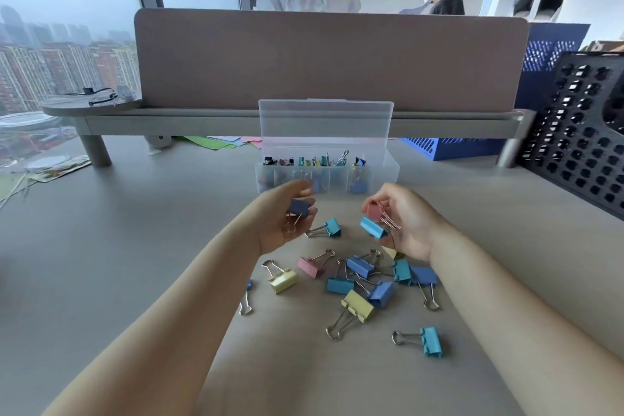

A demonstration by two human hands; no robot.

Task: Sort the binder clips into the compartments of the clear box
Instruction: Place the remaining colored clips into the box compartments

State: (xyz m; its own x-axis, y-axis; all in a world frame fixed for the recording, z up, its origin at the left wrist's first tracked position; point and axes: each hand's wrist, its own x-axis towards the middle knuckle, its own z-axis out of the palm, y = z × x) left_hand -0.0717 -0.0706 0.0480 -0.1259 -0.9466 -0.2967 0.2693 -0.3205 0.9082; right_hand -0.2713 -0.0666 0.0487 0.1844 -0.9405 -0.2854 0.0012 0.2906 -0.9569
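Both hands hold binder clips just in front of the clear box (389, 171).
The left hand (282, 224), palm up, curls its fingers round a dark blue clip (300, 208); the right hand (410, 223) pinches a pink clip (373, 211) and a teal clip (372, 227) together. Loose clips (358, 306) lie on the desk (135, 246), nearer the person than the open-lidded box.

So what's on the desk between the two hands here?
One teal binder clip lies on the desk between the left hand and the right hand, in the head view.
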